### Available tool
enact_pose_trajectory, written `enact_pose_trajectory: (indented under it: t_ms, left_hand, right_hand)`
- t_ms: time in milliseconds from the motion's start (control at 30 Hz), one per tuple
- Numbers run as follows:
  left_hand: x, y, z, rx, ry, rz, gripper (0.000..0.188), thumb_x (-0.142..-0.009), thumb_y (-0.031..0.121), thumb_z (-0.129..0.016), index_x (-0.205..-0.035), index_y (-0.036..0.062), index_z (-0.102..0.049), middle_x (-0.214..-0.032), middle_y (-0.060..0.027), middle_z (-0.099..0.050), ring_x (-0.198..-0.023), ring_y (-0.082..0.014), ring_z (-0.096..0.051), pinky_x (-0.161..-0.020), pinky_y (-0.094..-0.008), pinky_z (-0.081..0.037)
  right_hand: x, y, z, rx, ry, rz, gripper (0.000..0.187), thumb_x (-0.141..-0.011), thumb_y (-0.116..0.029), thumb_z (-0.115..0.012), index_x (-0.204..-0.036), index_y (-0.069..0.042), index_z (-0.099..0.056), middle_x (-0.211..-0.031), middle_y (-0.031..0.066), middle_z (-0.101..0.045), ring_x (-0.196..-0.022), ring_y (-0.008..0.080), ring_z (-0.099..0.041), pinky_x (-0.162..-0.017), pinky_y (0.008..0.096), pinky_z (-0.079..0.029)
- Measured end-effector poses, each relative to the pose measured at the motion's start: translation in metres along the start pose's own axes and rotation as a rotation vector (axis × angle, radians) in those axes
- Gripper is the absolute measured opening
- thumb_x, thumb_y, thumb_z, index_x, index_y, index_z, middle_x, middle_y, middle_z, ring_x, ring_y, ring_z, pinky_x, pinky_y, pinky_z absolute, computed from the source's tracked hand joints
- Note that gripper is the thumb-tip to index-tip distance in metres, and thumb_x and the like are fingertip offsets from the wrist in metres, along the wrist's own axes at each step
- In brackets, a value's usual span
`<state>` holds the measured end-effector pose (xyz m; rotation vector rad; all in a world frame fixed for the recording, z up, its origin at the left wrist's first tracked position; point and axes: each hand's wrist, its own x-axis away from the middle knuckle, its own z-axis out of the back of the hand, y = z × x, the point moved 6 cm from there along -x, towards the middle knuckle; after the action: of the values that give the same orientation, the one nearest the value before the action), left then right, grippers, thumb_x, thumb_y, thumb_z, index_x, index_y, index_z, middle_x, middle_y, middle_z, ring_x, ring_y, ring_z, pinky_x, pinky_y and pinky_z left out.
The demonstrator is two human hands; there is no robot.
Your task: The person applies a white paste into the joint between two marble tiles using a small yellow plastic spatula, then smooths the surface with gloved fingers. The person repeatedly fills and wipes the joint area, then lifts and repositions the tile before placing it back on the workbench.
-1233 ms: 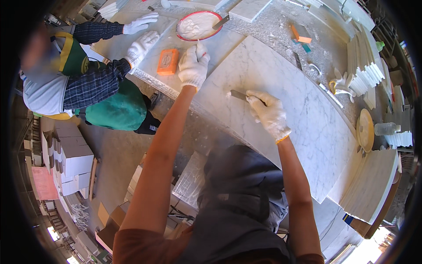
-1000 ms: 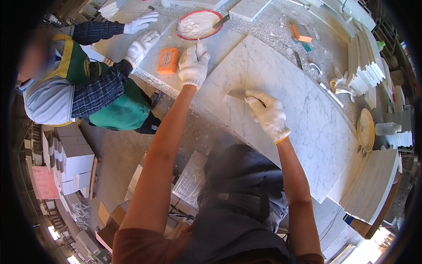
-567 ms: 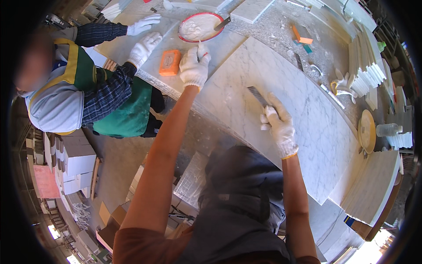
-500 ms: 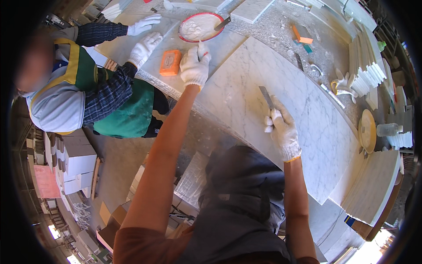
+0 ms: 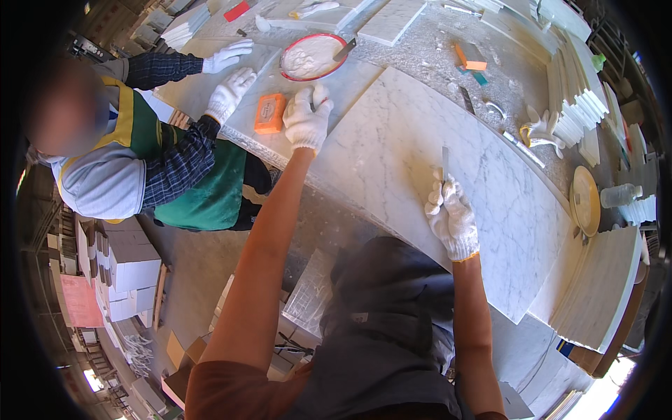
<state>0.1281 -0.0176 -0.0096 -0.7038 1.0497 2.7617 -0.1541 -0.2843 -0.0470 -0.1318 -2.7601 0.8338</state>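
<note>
Right hand (image 5: 453, 217): white-gloved, fingers closed on a metal scraper (image 5: 445, 162), its blade pointing away from the body, over the large marble slab (image 5: 504, 203).
Left hand (image 5: 306, 119): white-gloved, fingers curled, between the orange block (image 5: 269, 113) and the slab; whether it grips anything is hard to tell.
Red-rimmed bowl (image 5: 281, 64): white paste inside, a second metal blade (image 5: 344, 50) leaning on its rim.
Co-worker (image 5: 203, 187): green apron, plaid sleeves, both gloved hands at the left.
Right of the slab: loose glove (image 5: 542, 131), yellow dish (image 5: 584, 201), clear bottle (image 5: 621, 195).
</note>
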Motion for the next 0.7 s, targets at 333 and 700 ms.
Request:
enact_pose_trajectory:
  t_ms: [333,700]
  left_hand:
    - [-0.009,-0.032,-0.023,0.330,-0.170,0.093,0.044,-0.092,0.043,-0.082,-0.125,0.0146,-0.077,-0.114,-0.0124,-0.078,-0.109,-0.0347,-0.069,-0.099,-0.0453,-0.053]
    - [-0.053,-0.044,-0.016,0.066,-0.483,0.047,0.056,-0.098,0.057,-0.068,-0.132,0.0123,-0.076,-0.131,-0.0195,-0.074,-0.126,-0.0379,-0.068,-0.104,-0.0491,-0.053]
  right_hand:
    - [-0.002,-0.001,-0.003,-0.019,-0.062,-0.011,0.050,-0.105,-0.025,-0.075,-0.146,-0.002,-0.059,-0.104,-0.0024,-0.064,-0.086,0.0095,-0.062,-0.075,0.0280,-0.053]
    - [-0.004,-0.001,-0.003,-0.016,-0.044,-0.011,0.046,-0.106,-0.025,-0.073,-0.144,-0.001,-0.060,-0.103,-0.0027,-0.064,-0.085,0.0094,-0.061,-0.074,0.0278,-0.053]
